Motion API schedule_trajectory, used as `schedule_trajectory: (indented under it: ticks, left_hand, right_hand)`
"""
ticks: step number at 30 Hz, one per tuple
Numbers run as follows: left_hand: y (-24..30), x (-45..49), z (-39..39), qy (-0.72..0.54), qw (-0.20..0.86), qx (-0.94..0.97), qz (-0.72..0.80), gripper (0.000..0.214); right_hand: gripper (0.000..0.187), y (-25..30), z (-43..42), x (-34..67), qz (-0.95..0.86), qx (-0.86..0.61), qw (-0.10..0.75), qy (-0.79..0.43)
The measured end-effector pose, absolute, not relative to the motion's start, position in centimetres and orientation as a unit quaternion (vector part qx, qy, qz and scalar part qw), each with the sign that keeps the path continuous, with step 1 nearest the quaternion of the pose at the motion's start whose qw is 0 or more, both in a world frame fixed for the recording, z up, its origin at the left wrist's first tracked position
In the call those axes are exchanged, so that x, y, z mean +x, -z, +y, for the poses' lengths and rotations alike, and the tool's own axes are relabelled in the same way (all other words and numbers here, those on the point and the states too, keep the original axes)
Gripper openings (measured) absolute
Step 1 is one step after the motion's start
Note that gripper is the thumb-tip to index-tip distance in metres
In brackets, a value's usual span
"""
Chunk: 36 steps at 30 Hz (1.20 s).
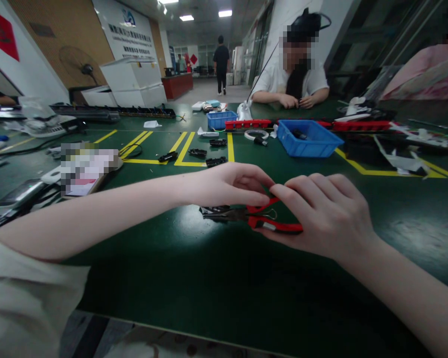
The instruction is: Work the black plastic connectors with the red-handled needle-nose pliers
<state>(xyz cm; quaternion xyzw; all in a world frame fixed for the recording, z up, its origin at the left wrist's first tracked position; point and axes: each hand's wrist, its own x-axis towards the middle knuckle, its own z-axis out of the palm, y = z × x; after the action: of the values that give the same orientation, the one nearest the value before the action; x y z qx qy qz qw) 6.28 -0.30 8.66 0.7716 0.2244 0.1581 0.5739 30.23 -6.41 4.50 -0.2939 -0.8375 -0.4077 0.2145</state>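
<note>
We hold our left forearm (123,209) stretched inward, left hand (227,185) with fingers bent; our right hand (330,211) curls, knuckles up, fingertips near the left's, right forearm (406,291) slanted.

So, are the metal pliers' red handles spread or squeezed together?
Spread: on the pliers, a gap shows between the red handles. I cannot tell whether the jaws are parted.

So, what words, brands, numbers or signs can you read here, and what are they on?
Nothing reads clearly enough to quote.
Wall sign: a logo above rows of Chinese characters and Latin letters, too blurred.
Red poster, far left: a mark, too blurred.
Package on the table: top pixelated.
Pliers: pale patch, no legible lettering.
</note>
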Motion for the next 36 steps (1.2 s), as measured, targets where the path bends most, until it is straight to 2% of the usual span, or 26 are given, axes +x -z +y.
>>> schedule_trajectory:
  ticks: [6, 10, 14, 18, 21, 24, 28, 30, 36]
  left_hand:
    - [-6.1, 2.6, 1.8, -0.293, 0.400, 0.814, 0.303, 0.032]
    - [-3.3, 0.5, 1.2, -0.328, 0.379, 0.800, 0.329, 0.031]
    - [-2.4, 0.0, -0.6, -0.312, 0.459, 0.778, 0.294, 0.033]
    - [-2.3, 1.5, -2.8, -0.333, 0.621, 0.661, 0.258, 0.057]
    - [-2.0, 3.7, -4.7, -0.342, 0.690, 0.598, 0.223, 0.053]
    - [-1.9, 5.6, -6.4, -0.359, 0.719, 0.558, 0.207, 0.041]
    - [-2.3, 6.2, -7.0, -0.402, 0.746, 0.484, 0.216, 0.047]
    - [-2.6, 5.9, -6.7, -0.401, 0.770, 0.445, 0.220, 0.048]
    - [-3.0, 5.4, -6.2, -0.347, 0.834, 0.384, 0.191, 0.049]
  right_hand:
    - [0.050, -4.0, -5.5, 30.8, -0.838, -0.313, 0.218, 0.390]
    - [0.056, -3.4, -4.4, 31.4, -0.839, -0.297, 0.236, 0.390]
    - [0.061, -3.2, -4.3, 31.3, -0.821, -0.315, 0.283, 0.382]
    - [0.065, -3.7, -5.6, 29.4, -0.787, -0.385, 0.376, 0.302]
    - [0.053, -4.0, -6.7, 27.4, -0.760, -0.465, 0.423, 0.163]
    - [0.043, -3.8, -7.5, 25.9, -0.771, -0.481, 0.418, -0.008]
    - [0.039, -3.8, -7.8, 25.2, -0.727, -0.489, 0.388, -0.285]
    - [0.038, -3.9, -7.8, 25.2, -0.698, -0.473, 0.403, -0.356]
    - [0.030, -3.8, -7.3, 25.4, -0.713, -0.471, 0.429, -0.293]
